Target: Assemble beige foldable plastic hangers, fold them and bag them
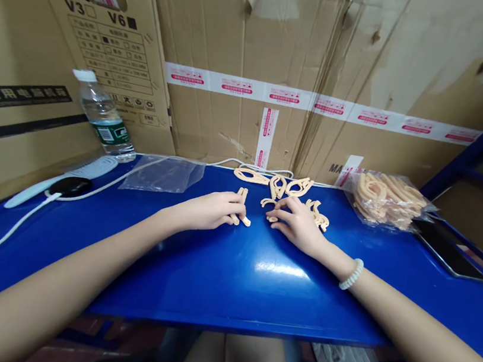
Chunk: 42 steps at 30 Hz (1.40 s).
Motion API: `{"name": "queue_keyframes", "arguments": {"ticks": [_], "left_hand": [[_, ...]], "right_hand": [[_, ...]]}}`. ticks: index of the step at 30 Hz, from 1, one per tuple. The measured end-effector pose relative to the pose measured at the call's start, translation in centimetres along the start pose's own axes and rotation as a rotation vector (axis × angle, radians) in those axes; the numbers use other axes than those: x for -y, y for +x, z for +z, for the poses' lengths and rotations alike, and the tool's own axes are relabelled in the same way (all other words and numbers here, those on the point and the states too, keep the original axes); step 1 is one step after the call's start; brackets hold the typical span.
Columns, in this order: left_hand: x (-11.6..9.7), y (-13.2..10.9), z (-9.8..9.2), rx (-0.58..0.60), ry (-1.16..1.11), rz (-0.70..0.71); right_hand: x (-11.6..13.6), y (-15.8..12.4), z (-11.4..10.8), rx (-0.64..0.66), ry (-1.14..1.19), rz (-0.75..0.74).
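My left hand (213,210) is closed around slim beige plastic pieces (243,196) that stand close together over the blue table. To its right, my right hand (301,222) has its fingers curled over a small beige piece (271,219), mostly hidden beneath them. A curved beige piece (268,202) lies just beyond those fingertips. More curved beige pieces (320,220) lie beside the right hand, partly covered by it. Behind both hands lie looped beige pieces (252,176), with others of similar shape (299,186) alongside.
A clear bag of beige pieces (389,200) sits at the back right near a dark phone-like slab (451,251). At left are a water bottle (108,120), a flat plastic bag (161,174), a black disc (70,186) and a white cable (13,233). Cardboard (243,37) walls the back.
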State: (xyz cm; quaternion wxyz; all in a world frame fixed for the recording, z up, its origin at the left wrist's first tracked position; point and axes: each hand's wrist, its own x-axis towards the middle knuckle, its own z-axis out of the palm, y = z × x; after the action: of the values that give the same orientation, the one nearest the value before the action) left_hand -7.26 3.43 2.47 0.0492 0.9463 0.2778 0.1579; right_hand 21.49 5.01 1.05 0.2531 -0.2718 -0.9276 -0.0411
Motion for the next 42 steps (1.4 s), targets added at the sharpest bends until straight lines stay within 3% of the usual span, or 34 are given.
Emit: {"name": "queue_keyframes", "arguments": {"ticks": [7,17,23,26,28,30,35,42], "left_hand": [[-1.2,0.0,0.5,-0.063,0.145,-0.132],[-0.7,1.2,2.8,-0.195,0.067,-0.055],[-1.0,1.5,2.7,-0.259,-0.008,-0.105],[-0.1,2.3,2.0,-0.276,0.012,-0.152],[1.2,3.4,1.4,-0.252,0.044,-0.178],[2.9,4.8,0.9,-0.14,0.107,-0.254],[7.2,8.8,0.3,-0.005,0.161,-0.326],[8.6,12.1,0.0,0.189,0.21,-0.342]], "right_hand": [[-0.5,-1.1,-2.8,-0.08,0.052,0.068],[-5.6,-2.3,-7.5,-0.289,-0.105,0.24],[-8.0,-3.1,-7.8,-0.228,-0.184,0.307],[-8.4,-3.3,-7.7,-0.171,-0.213,0.29],[-8.6,-3.3,-7.6,-0.147,-0.216,0.272],[-8.6,-3.4,-7.4,-0.134,-0.208,0.258],[-8.5,-3.5,-6.5,-0.092,-0.139,0.223],[-8.2,-3.5,-5.8,-0.053,-0.081,0.178]]}}
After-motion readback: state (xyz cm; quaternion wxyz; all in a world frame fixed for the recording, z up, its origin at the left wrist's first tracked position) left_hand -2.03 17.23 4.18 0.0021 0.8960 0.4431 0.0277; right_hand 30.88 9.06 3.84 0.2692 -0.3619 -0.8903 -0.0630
